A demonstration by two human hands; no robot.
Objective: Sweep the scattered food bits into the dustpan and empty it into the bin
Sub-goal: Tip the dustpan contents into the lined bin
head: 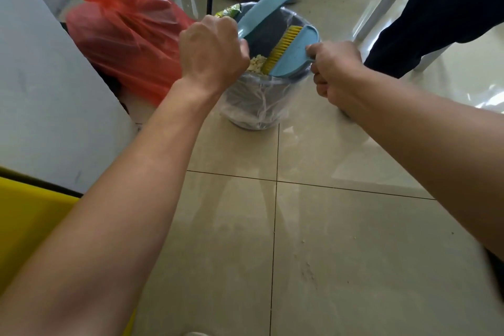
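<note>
While the left hand (pixel 211 53) closes in a fist around the handle of the smooth light-blue plastic dustpan (pixel 261 9), the pan tilts over the round grey bin (pixel 256 101), which is lined with one thin, crinkled clear bag. The right hand (pixel 334 71) grips the handle of one light-blue brush with stiff yellow bristles (pixel 286 49), bristles pressed into the pan. Pale, lumpy food bits (pixel 256 64) gather at the pan's lower edge, above the bin's mouth. One glossy red plastic bag (pixel 128 38) slumps at nine o'clock from the bin. A few crumbs (pixel 302 240) dot the shiny beige tiles at six o'clock.
</note>
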